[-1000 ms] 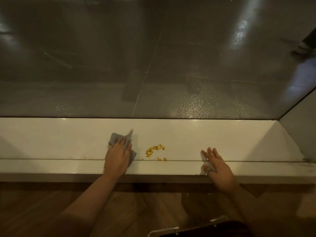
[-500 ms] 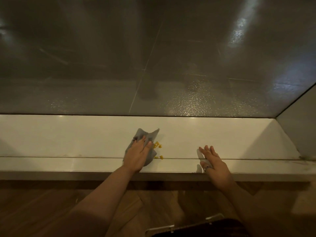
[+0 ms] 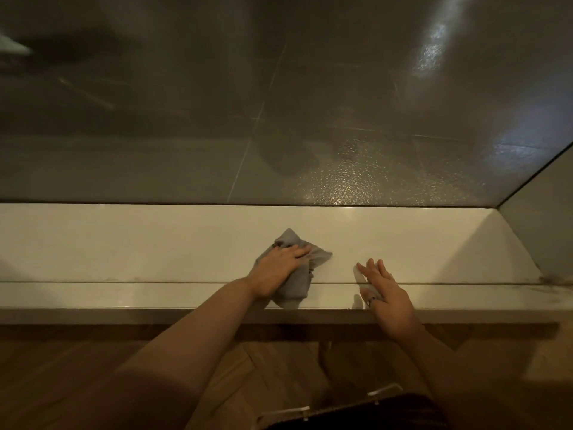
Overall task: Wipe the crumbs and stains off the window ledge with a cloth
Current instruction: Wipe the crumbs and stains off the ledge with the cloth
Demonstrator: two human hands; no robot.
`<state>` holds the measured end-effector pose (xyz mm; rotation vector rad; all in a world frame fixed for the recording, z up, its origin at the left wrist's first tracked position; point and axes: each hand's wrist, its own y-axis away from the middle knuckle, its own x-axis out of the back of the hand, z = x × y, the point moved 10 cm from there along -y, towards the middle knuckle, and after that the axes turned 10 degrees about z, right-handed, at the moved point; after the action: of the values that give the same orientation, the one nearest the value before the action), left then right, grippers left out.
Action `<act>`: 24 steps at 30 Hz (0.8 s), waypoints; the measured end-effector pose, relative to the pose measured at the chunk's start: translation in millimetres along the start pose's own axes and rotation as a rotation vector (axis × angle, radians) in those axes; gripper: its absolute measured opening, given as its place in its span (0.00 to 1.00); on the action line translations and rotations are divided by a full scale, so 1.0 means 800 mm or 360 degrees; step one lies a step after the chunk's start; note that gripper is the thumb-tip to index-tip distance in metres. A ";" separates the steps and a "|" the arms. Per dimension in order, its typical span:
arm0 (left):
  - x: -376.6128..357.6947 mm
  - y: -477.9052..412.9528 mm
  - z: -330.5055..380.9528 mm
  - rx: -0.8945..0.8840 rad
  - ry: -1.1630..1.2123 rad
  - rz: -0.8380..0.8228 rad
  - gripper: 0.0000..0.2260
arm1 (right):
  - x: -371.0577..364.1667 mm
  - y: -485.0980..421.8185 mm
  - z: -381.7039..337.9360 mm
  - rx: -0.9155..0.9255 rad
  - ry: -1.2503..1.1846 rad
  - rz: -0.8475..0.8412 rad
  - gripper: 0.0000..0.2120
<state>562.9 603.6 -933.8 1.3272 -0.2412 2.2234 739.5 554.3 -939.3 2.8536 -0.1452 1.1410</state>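
A white window ledge [image 3: 124,249] runs across the view below the glass. On it lies a bunched grey cloth [image 3: 297,283], and my left hand [image 3: 276,271] presses down on it with the fingers laid flat and pointing right. No yellow crumbs show; the cloth covers the spot where they lay. My right hand [image 3: 384,290] rests flat on the ledge's front part, a little right of the cloth, fingers straight and spread, a ring on one finger. Faint dark marks [image 3: 108,278] sit along the ledge's seam at the left.
A large window pane [image 3: 279,103] rises behind the ledge. A grey side wall [image 3: 545,218] closes the right end, with dirt [image 3: 550,279] in that corner. Wooden floor [image 3: 77,383] lies below, and a dark object with pale clips [image 3: 356,411] sits at the bottom edge.
My left hand has slid the cloth to the right over the yellow crumbs, which are now out of sight. My right hand has stayed on the ledge.
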 end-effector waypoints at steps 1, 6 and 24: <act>-0.003 -0.002 -0.002 -0.0015 0.0026 -0.0132 0.21 | 0.000 0.000 0.000 0.0000 -0.0005 0.0002 0.24; -0.013 -0.007 -0.014 -0.0269 -0.0147 -0.0396 0.36 | 0.001 0.001 -0.002 -0.0006 -0.0017 -0.0003 0.26; 0.006 0.002 -0.006 -0.0245 -0.0051 0.0376 0.21 | 0.001 0.003 0.000 -0.0004 -0.0017 -0.0028 0.27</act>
<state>556.9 605.9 -931.6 1.3083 -0.5963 2.3219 739.7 552.1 -938.3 2.8535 -0.1219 1.1223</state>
